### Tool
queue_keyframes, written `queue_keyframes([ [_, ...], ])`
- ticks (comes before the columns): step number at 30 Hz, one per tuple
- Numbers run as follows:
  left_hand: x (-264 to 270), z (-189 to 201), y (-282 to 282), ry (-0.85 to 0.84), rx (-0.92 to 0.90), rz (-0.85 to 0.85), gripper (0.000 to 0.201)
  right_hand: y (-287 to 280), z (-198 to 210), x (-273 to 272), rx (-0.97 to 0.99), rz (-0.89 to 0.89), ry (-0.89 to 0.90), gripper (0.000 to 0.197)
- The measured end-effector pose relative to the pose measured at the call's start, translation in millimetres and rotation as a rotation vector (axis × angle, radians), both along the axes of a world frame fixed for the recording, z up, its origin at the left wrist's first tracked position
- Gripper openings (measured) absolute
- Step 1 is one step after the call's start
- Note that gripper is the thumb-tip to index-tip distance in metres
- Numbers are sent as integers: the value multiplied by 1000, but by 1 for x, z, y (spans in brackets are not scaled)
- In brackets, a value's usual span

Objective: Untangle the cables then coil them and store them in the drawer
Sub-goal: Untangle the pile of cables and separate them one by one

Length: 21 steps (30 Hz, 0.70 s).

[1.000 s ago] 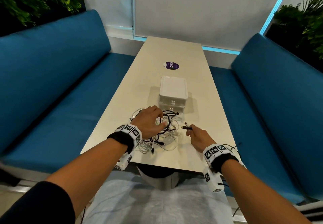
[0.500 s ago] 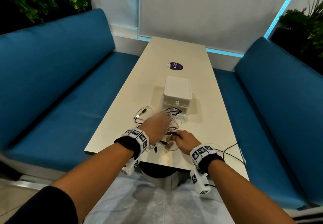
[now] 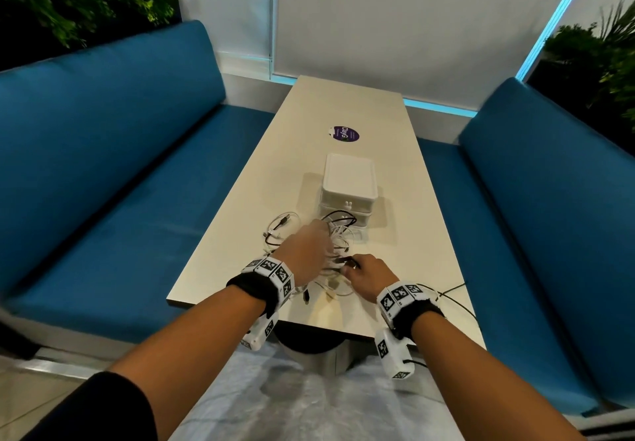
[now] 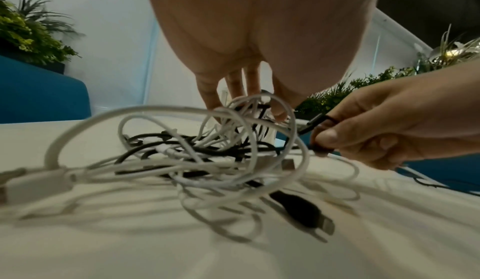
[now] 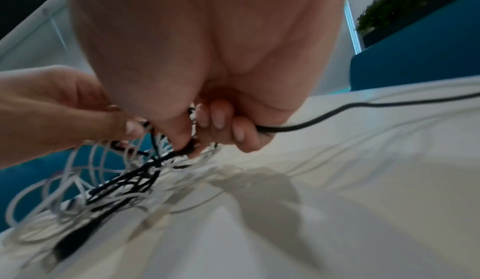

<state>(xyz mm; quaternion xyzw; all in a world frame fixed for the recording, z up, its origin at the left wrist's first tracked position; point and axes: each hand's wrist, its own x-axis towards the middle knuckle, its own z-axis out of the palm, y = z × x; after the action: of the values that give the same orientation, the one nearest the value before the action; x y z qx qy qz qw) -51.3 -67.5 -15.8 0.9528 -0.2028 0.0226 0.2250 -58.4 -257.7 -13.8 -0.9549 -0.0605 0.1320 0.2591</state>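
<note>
Right fingers (image 5: 218, 117): curling round a black cable (image 5: 363, 107), thumb and forefinger pinching its plug end at the edge of the tangle.
Right hand (image 3: 369, 277): sitting low over the table's near edge, the black lead trailing off toward the right edge.
Left fingers (image 4: 233, 86): reaching down into the top of the knot, tips among white loops; whether they are pinching a strand, cannot tell.
Left hand (image 3: 305, 251): hovering over the pile, just left of the right hand.
Cable tangle (image 4: 207, 150): white and black leads knotted together, lying at the near end of the table (image 3: 395, 152), just in front of the drawer unit (image 3: 348, 182).
Handling: looking light, limp and springy; loops likely snagging if yanked.
Where to hold: the plug end, I'd say, feeding it back through the loops while the other hand is pinning the pile.
Drawers: both looking closed.
</note>
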Motion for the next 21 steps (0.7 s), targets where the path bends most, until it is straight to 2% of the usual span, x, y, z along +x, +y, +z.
queue_keyframes([
  [2, -5, 6, -2, -20, 65, 71, 26, -14, 4, 1, 7, -29, -42, 28],
  [4, -9, 10, -6, -71, 206, 124, 41, -26, 9, 0, 19, -52, -58, 28],
  [6, -10, 11, -12, -185, 357, 118, 49, -35, 13, 0, 18, -57, -55, 24],
  [9, -11, 13, -24, -344, 457, 66, 45, -44, 16, 0, 30, -64, -38, 21],
  [11, -9, 15, -31, -380, 489, 8, 39, -48, 18, 0, 54, -71, -39, 23],
  [14, -1, 11, -40, -401, 542, -163, 24, -51, 22, -2, 96, -75, -48, 27],
  [16, 5, 7, -47, -340, 548, -241, 25, -54, 24, -3, 107, -109, -55, 29],
  [21, 7, 13, -66, -280, 424, -187, 28, -63, 19, 8, 246, -323, -65, 34],
])
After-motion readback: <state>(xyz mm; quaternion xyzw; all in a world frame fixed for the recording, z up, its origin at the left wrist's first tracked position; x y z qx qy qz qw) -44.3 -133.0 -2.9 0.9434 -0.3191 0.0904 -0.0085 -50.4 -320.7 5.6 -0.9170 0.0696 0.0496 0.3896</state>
